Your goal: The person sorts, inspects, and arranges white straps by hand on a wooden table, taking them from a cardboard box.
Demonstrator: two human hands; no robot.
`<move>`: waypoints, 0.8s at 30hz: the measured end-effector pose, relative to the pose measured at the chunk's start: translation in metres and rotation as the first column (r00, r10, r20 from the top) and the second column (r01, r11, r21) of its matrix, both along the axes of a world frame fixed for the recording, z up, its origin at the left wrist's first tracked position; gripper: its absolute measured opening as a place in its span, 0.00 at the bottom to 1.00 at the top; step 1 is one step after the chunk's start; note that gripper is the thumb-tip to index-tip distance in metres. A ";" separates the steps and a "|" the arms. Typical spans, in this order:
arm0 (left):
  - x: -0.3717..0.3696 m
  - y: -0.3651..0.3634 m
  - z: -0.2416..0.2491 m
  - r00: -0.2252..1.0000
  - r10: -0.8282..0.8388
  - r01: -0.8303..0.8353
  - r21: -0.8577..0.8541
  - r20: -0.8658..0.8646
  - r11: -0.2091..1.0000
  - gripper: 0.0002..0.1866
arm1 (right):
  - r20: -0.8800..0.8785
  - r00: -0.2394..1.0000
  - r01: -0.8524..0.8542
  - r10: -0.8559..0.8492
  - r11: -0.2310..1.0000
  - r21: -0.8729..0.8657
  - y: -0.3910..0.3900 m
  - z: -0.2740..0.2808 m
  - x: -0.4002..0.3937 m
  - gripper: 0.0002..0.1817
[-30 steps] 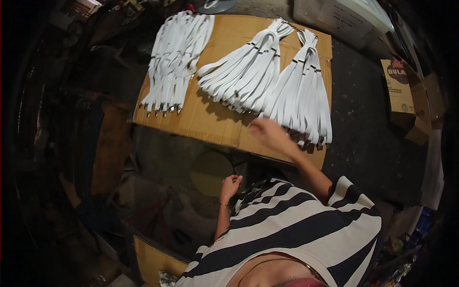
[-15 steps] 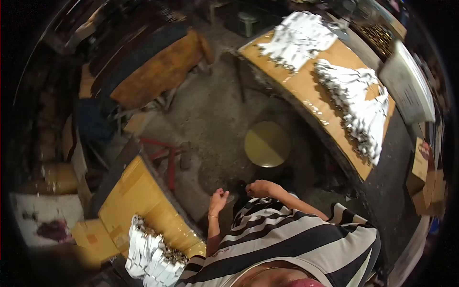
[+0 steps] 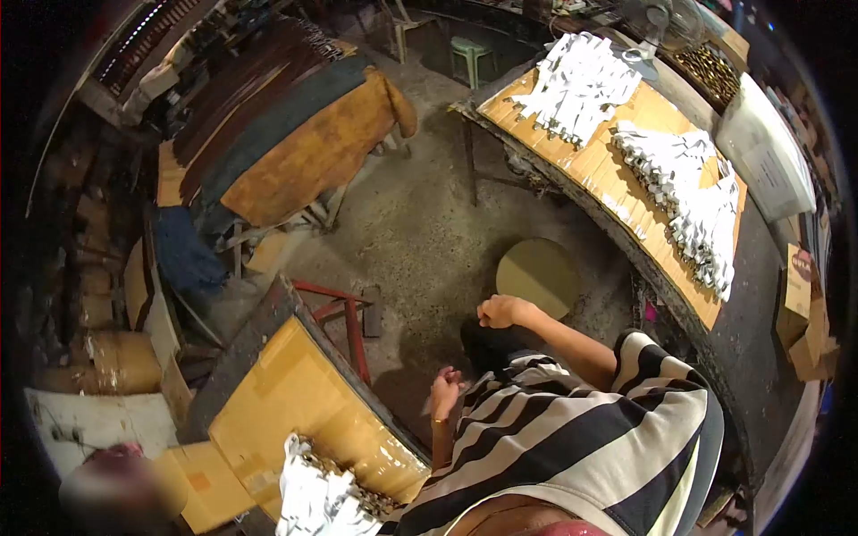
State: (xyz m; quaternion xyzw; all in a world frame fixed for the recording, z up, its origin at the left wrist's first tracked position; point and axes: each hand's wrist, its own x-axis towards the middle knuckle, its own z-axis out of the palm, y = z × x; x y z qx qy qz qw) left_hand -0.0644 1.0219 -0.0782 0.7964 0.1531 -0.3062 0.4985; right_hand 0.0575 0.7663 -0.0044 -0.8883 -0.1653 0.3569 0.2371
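Head view, looking straight down past a striped shirt [image 3: 572, 429]. Right hand [image 3: 502, 312] curled into a loose fist, nothing visibly gripped, hanging in mid-air above the concrete floor [image 3: 420, 241]. Just beyond that fist, a round yellow stool [image 3: 539, 275], close but not touching as far as can be told. Further out past the stool, a long bench [image 3: 746, 357] topped with cardboard [image 3: 608, 188], with bundles of white straps [image 3: 706, 214] lying well out of the right hand's reach, plus another white pile [image 3: 581, 85] further along the same cardboard. Left hand [image 3: 444, 390] held close to the shirt, fingers curled in, bangle on the wrist; can't really tell if anything small is pinched in there, too blurry. Below and to the outer side of the left hand, a second cardboard-covered table [image 3: 295, 402] with a heap of white straps with metal clips [image 3: 326, 496] near its edge, near the left hand but apart from it. Red metal frame [image 3: 344, 313] just off that table's far corner, between the left hand and the open floor. Way off past the left hand, a brown cloth-draped table [image 3: 313, 147], blue fabric [image 3: 183, 255] slumped beside it, and a green plastic stool [image 3: 471, 52] at the far end of the floor. White box [image 3: 769, 152] sitting out past the straps on the right-hand bench. Both hands empty-looking, neither touching any straps.
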 end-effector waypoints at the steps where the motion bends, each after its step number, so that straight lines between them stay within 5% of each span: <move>1: 0.010 -0.004 -0.006 0.996 -0.087 0.087 -0.044 -0.009 0.995 0.21 | -0.012 0.999 0.048 -0.048 0.999 0.003 0.001 -0.002 0.008 0.18; 4: 0.048 -0.003 -0.016 0.946 -0.314 0.307 0.079 0.083 0.948 0.25 | -0.036 0.989 0.145 -0.144 0.989 0.039 0.000 -0.030 0.042 0.19; 5: 0.069 -0.003 -0.006 0.960 -0.269 0.271 0.015 -0.078 0.962 0.24 | -0.029 0.986 0.167 -0.165 0.979 0.115 -0.001 -0.043 0.055 0.18; 8: 0.119 0.041 -0.090 0.957 -0.277 0.270 0.081 0.090 0.959 0.23 | -0.029 0.979 0.205 -0.203 0.956 0.210 -0.011 -0.017 0.112 0.16; 9: 0.150 0.039 -0.053 0.963 -0.249 0.250 -0.002 0.104 0.968 0.20 | 0.005 0.974 0.217 -0.225 0.942 0.256 -0.020 -0.005 0.137 0.14; 11: 0.216 0.051 -0.027 0.879 -0.392 0.315 0.287 0.271 0.905 0.17 | 0.174 0.912 0.265 -0.372 0.856 0.444 -0.048 0.043 0.190 0.13; 12: 0.257 0.036 0.033 0.906 -0.319 0.249 0.258 0.280 0.934 0.14 | 0.285 0.821 0.271 -0.496 0.776 0.570 -0.073 0.086 0.213 0.13; 13: 0.291 0.016 0.097 0.877 -0.113 0.111 0.031 0.466 0.993 0.11 | 0.436 0.652 0.247 -0.620 0.717 0.651 -0.089 0.156 0.225 0.13; 14: 0.326 0.001 0.151 0.760 -0.062 0.033 0.056 0.647 0.998 0.09 | 0.364 0.460 0.309 -0.810 0.530 0.790 -0.104 0.198 0.232 0.09; 15: 0.366 -0.016 0.198 0.556 0.136 0.034 -0.186 0.820 0.982 0.08 | 0.197 0.155 0.488 -0.968 0.249 0.837 -0.108 0.251 0.230 0.07; 16: 0.394 -0.030 0.264 0.511 0.183 0.011 -0.220 0.840 0.976 0.05 | 0.218 -0.020 0.330 -0.976 0.200 0.923 -0.122 0.281 0.231 0.06; 17: 0.413 -0.042 0.315 0.424 0.245 0.054 -0.295 0.872 0.954 0.05 | 0.305 -0.318 0.149 -0.898 0.270 0.951 -0.123 0.311 0.231 0.05; 18: 0.435 -0.050 0.350 0.278 0.325 0.148 -0.374 0.904 0.915 0.07 | 0.174 -0.309 -0.206 -0.935 0.245 0.947 -0.127 0.326 0.220 0.07; 20: 0.470 -0.064 0.405 0.021 0.385 0.457 -0.351 0.923 0.817 0.09 | 0.544 -0.221 -0.472 -0.809 0.577 0.667 -0.130 0.398 0.214 0.10; 21: 0.484 -0.074 0.423 -0.051 0.372 0.599 -0.269 0.927 0.754 0.11 | 0.708 -0.157 -0.610 -0.689 0.631 0.479 -0.132 0.434 0.211 0.14; 24: 0.527 -0.116 0.430 -0.107 0.501 0.885 -0.148 0.859 0.441 0.08 | 0.869 -0.265 -0.639 -0.418 0.751 0.167 -0.115 0.463 0.235 0.14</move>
